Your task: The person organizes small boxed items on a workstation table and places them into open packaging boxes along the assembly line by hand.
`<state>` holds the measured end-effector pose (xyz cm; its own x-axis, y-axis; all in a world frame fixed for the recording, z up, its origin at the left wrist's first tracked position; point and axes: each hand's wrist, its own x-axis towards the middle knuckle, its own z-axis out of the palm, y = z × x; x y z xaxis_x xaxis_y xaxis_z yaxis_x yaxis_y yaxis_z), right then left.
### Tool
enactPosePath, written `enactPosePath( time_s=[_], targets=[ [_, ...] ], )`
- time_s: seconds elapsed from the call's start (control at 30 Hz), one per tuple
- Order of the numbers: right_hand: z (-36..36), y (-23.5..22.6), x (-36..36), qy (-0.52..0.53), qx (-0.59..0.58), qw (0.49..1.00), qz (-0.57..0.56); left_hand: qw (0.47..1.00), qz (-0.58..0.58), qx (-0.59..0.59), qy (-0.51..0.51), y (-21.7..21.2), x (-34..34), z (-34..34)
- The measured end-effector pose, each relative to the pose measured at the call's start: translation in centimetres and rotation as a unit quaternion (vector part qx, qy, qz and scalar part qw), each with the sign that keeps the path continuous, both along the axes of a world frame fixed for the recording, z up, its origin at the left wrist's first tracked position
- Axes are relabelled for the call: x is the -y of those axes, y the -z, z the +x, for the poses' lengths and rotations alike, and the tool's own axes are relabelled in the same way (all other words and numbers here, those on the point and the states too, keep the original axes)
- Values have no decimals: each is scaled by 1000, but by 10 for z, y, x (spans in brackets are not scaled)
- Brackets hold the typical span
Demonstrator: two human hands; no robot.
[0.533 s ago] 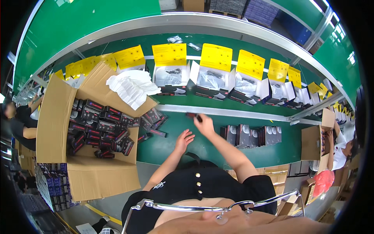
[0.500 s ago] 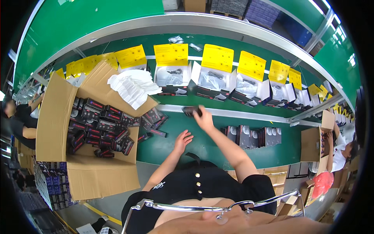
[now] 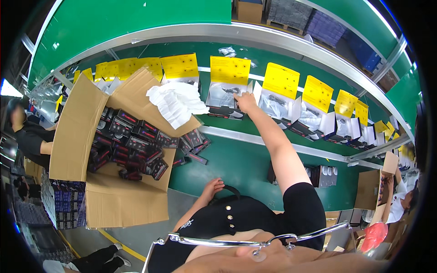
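Yellow-lidded box [image 3: 222, 112]: open beyond the metal rail [image 3: 227, 133], in a row of similar boxes [image 3: 281, 79].
Right hand [image 3: 246, 102]: extended to that box's right side, fingers bent; cannot tell if gripping.
Left hand [image 3: 212, 187]: half-curled near the front edge of the green worktop [image 3: 236, 159], beside a black strap [image 3: 233, 190]; any hold unclear.
Cardboard carton [image 3: 127, 204]: gaping at left, heaped with small black boxes [image 3: 132, 143], crumpled white sheet [image 3: 177, 104] across one flap [image 3: 132, 93].
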<state>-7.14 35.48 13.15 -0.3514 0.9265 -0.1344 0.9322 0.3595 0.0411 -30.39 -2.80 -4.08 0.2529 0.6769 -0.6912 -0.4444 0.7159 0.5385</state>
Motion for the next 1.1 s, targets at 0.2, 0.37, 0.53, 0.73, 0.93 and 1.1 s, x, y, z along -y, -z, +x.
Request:
enactPosePath(
  time_s=[0.2,0.37,0.53,0.73,0.93,1.1],
  targets=[
    [-11,19,-18,16,25,999,45,998,-4,-51,26,-3,-37,-36],
    [-14,21,-6,10,23,1000,-15,998,6,-59,29,9,-36,-18],
    [-22,25,-8,86,-3,996,17,995,4,-87,44,-14,-38,-11],
    [20,50,18,-43,-76,983,163,996,-19,-87,28,-8,-17,-25],
    [29,49,56,16,5,994,108,994,17,-104,42,0,-15,-21],
    [31,38,58,66,2,997,50,993,2,-110,35,-10,-18,-18]
  ],
)
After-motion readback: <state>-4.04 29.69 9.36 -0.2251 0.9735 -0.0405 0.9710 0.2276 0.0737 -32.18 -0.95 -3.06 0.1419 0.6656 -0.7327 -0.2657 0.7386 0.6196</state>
